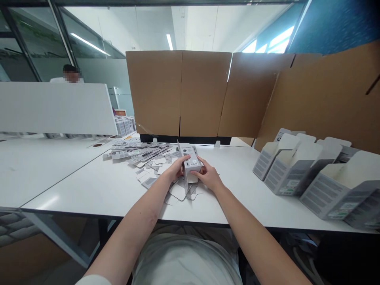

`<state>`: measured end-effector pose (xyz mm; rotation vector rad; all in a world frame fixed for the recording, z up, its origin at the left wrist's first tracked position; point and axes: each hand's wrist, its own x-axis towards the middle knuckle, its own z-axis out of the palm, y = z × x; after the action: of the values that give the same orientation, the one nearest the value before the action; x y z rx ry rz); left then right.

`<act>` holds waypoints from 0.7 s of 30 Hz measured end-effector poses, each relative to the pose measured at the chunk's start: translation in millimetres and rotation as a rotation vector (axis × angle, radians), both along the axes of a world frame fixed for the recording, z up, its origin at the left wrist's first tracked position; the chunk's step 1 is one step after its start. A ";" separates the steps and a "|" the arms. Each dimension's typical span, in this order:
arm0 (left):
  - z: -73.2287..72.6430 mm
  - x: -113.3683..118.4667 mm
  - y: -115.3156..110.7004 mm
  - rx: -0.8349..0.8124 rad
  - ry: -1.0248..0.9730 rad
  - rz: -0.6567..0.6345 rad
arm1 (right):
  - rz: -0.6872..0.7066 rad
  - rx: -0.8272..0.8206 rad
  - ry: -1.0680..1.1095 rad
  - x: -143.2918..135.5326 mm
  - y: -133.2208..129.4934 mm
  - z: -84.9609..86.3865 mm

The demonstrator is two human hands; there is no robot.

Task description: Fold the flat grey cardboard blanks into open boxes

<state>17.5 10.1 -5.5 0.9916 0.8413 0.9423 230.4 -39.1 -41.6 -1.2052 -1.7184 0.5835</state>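
Observation:
Between my two hands is a small white-and-grey printed carton, held above the tabletop with flaps sticking out at its top and near side. My left hand grips its left side, the thumb lying on the upper face. On the right side my right hand holds it, fingers bent around the lower edge. Below and to the left spreads a loose pile of flat, unfolded cartons, some directly under the held one.
Several open-topped cartons stand in a cluster on the right of the white table. Brown cardboard panels rise along the back and right. More cartons stand beyond the pile. A person is behind a white divider.

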 end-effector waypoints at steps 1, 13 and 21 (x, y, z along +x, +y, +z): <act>-0.5 0.2 0.3 -0.007 0.013 0.000 | -0.002 0.003 0.000 0.2 0.4 -0.7; 0.2 2.2 2.8 -0.046 -0.068 0.050 | 0.001 0.019 0.035 0.8 -2.0 2.0; -1.9 0.0 4.3 -0.045 -0.065 0.041 | 0.011 0.032 0.049 0.7 -2.6 3.2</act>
<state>17.6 14.4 -7.4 0.9031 0.8273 0.9814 231.1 -41.8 -38.4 -1.1509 -1.6882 0.5845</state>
